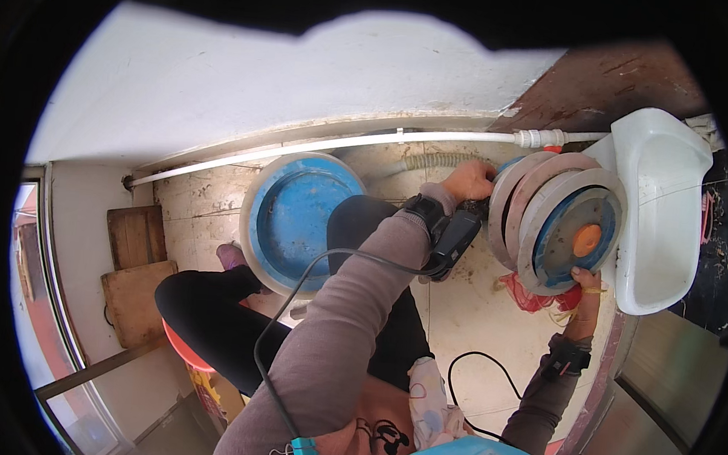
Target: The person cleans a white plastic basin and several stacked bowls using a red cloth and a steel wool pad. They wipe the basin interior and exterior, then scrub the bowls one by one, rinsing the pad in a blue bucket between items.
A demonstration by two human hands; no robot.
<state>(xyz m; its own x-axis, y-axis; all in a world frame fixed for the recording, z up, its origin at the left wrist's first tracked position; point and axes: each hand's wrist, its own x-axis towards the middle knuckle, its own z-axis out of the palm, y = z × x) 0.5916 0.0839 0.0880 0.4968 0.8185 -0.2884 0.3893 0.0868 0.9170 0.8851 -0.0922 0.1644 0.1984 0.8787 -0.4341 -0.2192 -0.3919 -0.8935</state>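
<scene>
A stack of round, dish-like discs (519, 208), with greyish-pink rims, leans tilted beside the white sink. The nearest disc is grey and blue (562, 237), and a round orange piece (586, 240) shows on its face. My left hand (468, 182) grips the stack's left edge, its fingertips partly hidden behind the rim. At the lower right edge, my right hand (586, 296) has its thumb over the rim and its other fingers out of sight. Red mesh netting (525, 295) shows below the stack. A blue round basin (302, 203) with a pale rim stands by my knees.
The white ceramic sink (663, 219) is close on the right. A white pipe (338, 148) runs along the wall, with a ribbed hose (443, 162) below it. Wooden boards (133, 302) lean at the left. A black cable (488, 359) loops between my arms.
</scene>
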